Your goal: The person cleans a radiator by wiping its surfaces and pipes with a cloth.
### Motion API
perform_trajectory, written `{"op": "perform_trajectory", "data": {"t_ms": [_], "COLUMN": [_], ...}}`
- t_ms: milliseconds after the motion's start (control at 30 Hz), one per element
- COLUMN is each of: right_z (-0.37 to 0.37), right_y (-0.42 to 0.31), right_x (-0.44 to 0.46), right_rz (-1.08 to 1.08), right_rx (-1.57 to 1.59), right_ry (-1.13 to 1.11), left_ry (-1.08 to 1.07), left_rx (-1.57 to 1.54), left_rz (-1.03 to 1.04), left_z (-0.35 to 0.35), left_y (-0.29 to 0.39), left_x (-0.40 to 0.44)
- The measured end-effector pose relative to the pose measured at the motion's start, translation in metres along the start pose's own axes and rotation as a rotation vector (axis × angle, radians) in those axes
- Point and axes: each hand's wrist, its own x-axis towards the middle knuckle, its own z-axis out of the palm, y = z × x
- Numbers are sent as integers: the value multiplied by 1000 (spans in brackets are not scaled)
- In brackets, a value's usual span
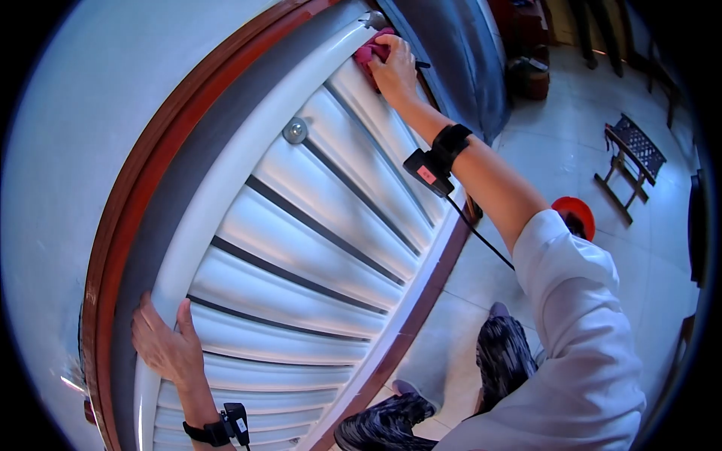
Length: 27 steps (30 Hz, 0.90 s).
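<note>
A white radiator point(316, 210) with wide rounded columns stands along the wall, a thick white pipe point(214, 188) running along its wall side. My right hand point(395, 71) is closed around a crumpled dark pink cloth point(366, 56) at the far end of the radiator, pressing it near the pipe's end. Lower left, my left hand point(169, 342) lies over the pipe, thumb on the column side and fingers stretched on the wall side, with no cloth in it. Both wrists wear black straps with small devices.
A brown wooden sill point(135, 195) curves along the wall beside the radiator. A blue curtain point(451, 60) hangs by its far end. On the tiled floor stand a folding stool point(632, 158) and a red basin point(577, 214). Another person's legs point(598, 30) show at top right.
</note>
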Motion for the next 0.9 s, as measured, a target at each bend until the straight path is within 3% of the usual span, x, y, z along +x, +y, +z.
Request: {"op": "perform_trajectory", "data": {"t_ms": [133, 233, 333, 400, 433, 600, 733, 900], "right_z": [11, 10, 2, -9, 0, 0, -30, -71], "right_y": [9, 21, 16, 6, 22, 73, 102, 193], "right_x": [9, 32, 30, 8, -1, -31, -98, -201], "right_rz": [143, 506, 426, 182, -63, -57, 143, 332], "right_rx": [68, 224, 368, 16, -43, 105, -45, -102], "right_ry": [23, -124, -282, -287, -155, -191, -196, -235], "left_ry": [9, 12, 2, -19, -8, 19, 29, 19], "left_rx": [-9, -1, 10, 5, 6, 52, 87, 76], "left_rz": [6, 3, -20, -21, -29, -19, -24, -11], "left_z": [1, 2, 2, 2, 2, 12, 15, 8], "left_y": [1, 1, 0, 1, 0, -7, -10, -6], "left_x": [-1, 0, 0, -1, -2, -7, -8, -4]}}
